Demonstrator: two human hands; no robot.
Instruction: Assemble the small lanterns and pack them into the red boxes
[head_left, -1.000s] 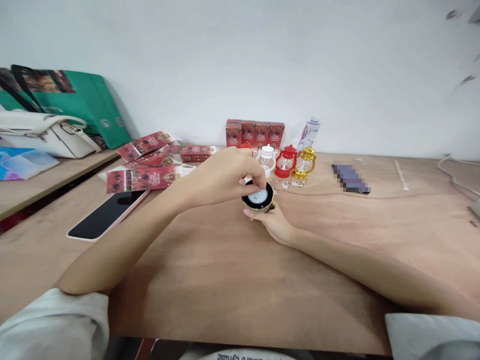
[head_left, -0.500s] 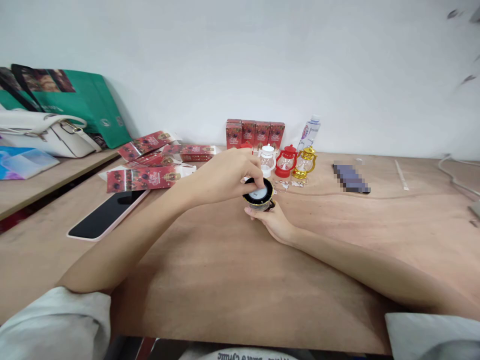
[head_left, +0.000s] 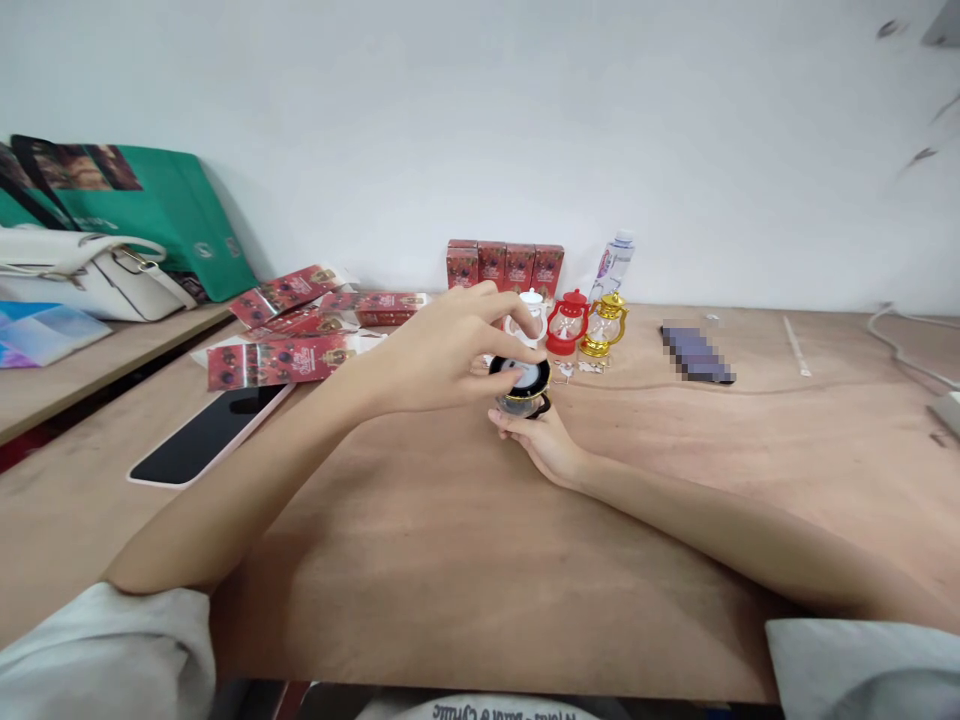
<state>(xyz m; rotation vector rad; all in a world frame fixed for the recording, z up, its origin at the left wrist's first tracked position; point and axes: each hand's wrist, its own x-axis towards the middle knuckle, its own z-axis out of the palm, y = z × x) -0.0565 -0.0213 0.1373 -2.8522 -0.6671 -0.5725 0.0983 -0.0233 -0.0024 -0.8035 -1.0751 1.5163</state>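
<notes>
My right hand (head_left: 551,440) is wrapped round a small black lantern (head_left: 523,404) with a clear body and a thin gold rim. The lantern is tipped so that its round black end, with a pale disc in the middle, faces up toward me. Over that end is my left hand (head_left: 457,345), its thumb and fingers apart. The thumb tip lies over the pale disc and a fingertip reaches the far rim; whether they press on it I cannot tell. Behind the hands stand a white lantern (head_left: 531,318), a red lantern (head_left: 567,325) and a gold lantern (head_left: 604,328).
Small metal and white bits (head_left: 568,370) lie before the lanterns. Red printed boxes (head_left: 491,265) and a bottle (head_left: 615,262) stand by the wall. More red packaging (head_left: 281,362) and a phone (head_left: 206,440) lie left. A blurred dark slab (head_left: 696,352) lies right.
My left thumb and fingers have spread apart from their pinch over the pale disc. The right hand still holds the black lantern, tilted a little differently. The view has shifted slightly.
</notes>
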